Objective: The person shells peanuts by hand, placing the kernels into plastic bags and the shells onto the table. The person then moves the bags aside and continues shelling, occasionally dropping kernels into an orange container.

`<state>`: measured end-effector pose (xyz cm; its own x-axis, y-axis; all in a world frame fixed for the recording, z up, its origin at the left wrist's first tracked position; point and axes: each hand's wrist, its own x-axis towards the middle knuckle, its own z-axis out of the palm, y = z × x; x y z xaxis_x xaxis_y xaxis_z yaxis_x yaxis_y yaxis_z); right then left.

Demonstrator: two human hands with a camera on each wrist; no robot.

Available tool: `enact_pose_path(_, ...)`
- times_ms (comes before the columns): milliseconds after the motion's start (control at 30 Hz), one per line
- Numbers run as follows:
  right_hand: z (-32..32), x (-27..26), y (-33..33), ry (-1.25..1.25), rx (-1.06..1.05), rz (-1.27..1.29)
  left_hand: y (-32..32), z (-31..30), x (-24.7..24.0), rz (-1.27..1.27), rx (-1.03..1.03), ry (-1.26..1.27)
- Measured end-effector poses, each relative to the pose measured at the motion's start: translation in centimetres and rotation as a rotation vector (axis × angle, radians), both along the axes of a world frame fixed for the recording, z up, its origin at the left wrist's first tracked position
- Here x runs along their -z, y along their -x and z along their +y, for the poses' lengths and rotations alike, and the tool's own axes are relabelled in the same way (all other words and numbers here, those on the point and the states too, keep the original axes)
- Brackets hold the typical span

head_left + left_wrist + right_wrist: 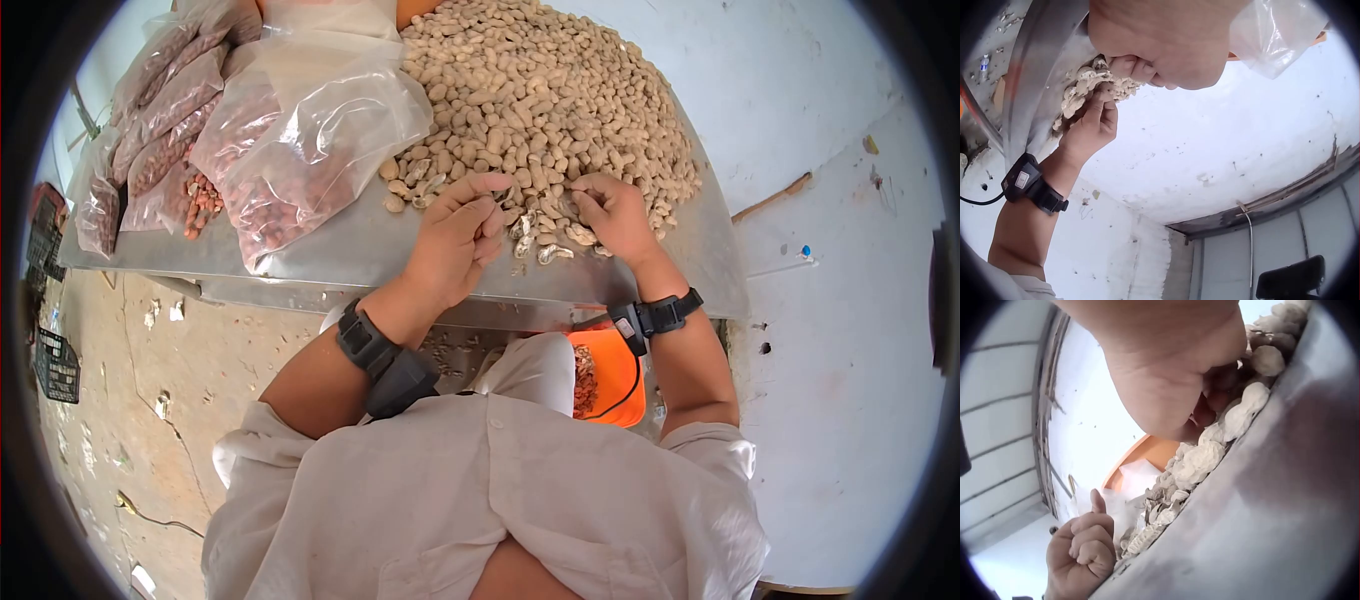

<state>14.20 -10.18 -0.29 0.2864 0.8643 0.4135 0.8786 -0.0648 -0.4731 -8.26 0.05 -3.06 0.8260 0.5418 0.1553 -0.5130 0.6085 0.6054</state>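
A large heap of unshelled peanuts (560,90) covers the right part of a metal table. My left hand (455,235) is at its near edge, the index finger reaching forward and the other fingers curled inward. In the right wrist view, the left hand (1088,553) shows bent fingers with one digit raised; no held thing shows. My right hand (615,215) is at the same edge, fingers bent toward the thumb in a pinch on a peanut, mostly hidden by the fingertips. Split peanut shells (545,250) lie between the two hands.
Clear plastic bags (300,170) of reddish kernels fill the left side of the metal table (380,250). Loose red kernels (203,200) lie among them. Below the table edge, an orange container (625,375) holds reddish bits. Black crates (58,365) stand on the floor at left.
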Motion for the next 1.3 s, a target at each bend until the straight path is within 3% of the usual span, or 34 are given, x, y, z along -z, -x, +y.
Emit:
enact_pose_path(167,-0.4,0.1,0.3,-0.051,-0.033,-0.019,0.1,-0.2,-0.1,-0.002,-0.016,-0.005)
enact_pose_path(467,-1.1,0.6,0.5,-0.063,0.047,0.276,0.1,-0.2,0.0,0.020,-0.010,-0.022)
enact_pose_path(567,-1.0,1.0,0.9,-0.206,0.077,0.247,0.1,-0.2,0.1,0.012,-0.009,-0.027)
enact_pose_path(767,-0.5,-0.3,2.4,-0.176,0.015,-0.212,0.1,-0.3,-0.1,0.023,-0.008,-0.030)
enact_pose_path(867,-0.1,-0.6,4.4,-0.163,0.024,-0.120,0.0,-0.2,0.0,0.022,-0.005,-0.037)
enact_pose_path(1067,0.4,-0.2,4.1,0.013,-0.003,-0.321,0.1,-0.3,-0.1,0.019,0.002,-0.037)
enact_pose_path(1300,0.5,0.4,4.1,-0.050,-0.007,-0.330,0.2,-0.4,0.0,-0.019,0.007,-0.028)
